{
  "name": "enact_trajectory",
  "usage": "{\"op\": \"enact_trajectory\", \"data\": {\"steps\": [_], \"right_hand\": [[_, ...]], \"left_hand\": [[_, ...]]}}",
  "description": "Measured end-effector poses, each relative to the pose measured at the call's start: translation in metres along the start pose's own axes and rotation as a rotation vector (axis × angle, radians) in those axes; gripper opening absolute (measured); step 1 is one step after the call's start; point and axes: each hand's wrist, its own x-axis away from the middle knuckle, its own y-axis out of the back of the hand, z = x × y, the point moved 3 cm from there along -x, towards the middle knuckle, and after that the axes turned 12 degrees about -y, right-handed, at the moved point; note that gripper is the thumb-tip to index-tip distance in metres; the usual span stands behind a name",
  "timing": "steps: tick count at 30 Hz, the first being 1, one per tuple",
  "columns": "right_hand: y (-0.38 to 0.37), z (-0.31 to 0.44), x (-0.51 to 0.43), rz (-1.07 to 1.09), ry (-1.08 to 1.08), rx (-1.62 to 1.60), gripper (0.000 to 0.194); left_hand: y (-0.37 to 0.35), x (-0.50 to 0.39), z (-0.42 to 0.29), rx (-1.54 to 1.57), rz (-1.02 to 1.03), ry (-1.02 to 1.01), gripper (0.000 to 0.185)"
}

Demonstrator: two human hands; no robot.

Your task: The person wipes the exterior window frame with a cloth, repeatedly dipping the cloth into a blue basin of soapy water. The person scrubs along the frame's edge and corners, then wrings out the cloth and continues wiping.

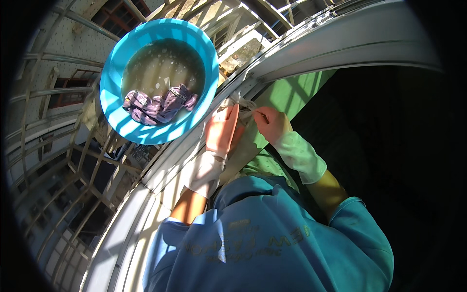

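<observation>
Both hands wear pink rubber gloves with whitish cuffs. My left hand (221,127) lies over the window sill, fingers straight and close together, touching a thin pale cloth (237,101); its grip is partly hidden. Close by on the right, my right hand (271,123) is curled, with its fingertips pinching the cloth's edge. Beyond the left hand, at the upper left, is a blue plastic basin (109,85) of cloudy, sudsy water. A wet purple garment (157,107) is bunched along its near side, partly under water.
The window track (175,153) runs diagonally beneath the basin and left hand. A metal bar cage (54,91) surrounds the outer side. A green ledge (292,91) extends behind the right hand, and a white window frame (343,40) curves across the upper right.
</observation>
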Motion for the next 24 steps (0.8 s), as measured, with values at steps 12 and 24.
{"op": "enact_trajectory", "data": {"steps": [12, 24], "right_hand": [[-0.002, -0.018, -0.042, -0.025, -0.225, 0.021, 0.022], [-0.013, -0.037, -0.057, -0.151, -0.124, 0.235, 0.023]], "left_hand": [[0.014, 0.024, 0.012, -0.082, -0.024, 0.178, 0.038], [-0.057, -0.074, 0.047, -0.374, 0.293, 0.037, 0.019]]}}
